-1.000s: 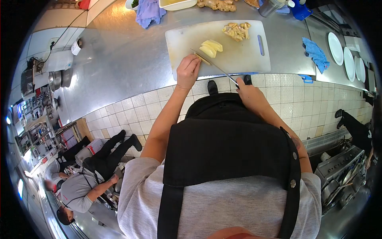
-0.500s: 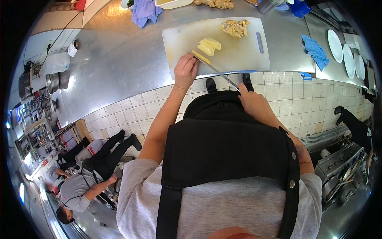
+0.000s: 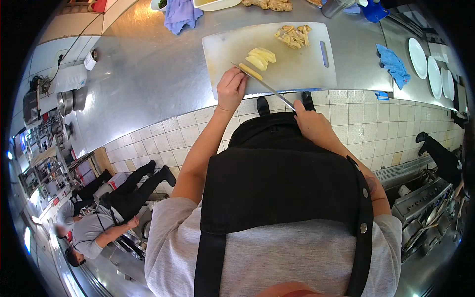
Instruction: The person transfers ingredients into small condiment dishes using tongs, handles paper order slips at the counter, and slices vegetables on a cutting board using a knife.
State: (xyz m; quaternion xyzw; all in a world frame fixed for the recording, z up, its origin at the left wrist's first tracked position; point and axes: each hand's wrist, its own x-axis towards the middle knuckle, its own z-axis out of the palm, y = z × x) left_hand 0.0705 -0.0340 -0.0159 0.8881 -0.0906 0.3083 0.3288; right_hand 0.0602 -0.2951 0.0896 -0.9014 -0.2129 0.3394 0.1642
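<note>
A white cutting board (image 3: pixel 222 47) lies at the counter's front edge. My right hand (image 3: pixel 310 121) is closed round the handle of a knife (image 3: pixel 272 90), whose blade points up and left across the board. The blade runs beside a yellow strip (image 3: pixel 250 71). My left hand (image 3: pixel 231 89) rests at the board's front left with fingers curled together near the blade; what they hold, if anything, is hidden. Pale yellow slices (image 3: pixel 261 58) lie just behind the strip. Brownish trimmings (image 3: pixel 294 37) are heaped at the board's back right.
Ginger-like roots (image 3: pixel 267 4), a white tray (image 3: pixel 216 5) and a purple cloth (image 3: pixel 181 15) lie behind the board. A blue cloth (image 3: pixel 393 64) and white plates (image 3: pixel 417 58) stand right. Other people (image 3: pixel 99 227) are at lower left; another is at far right.
The knife has shifted slightly up and left, its tip now showing past the strip beside my left fingers. A person at lower left has moved an arm.
</note>
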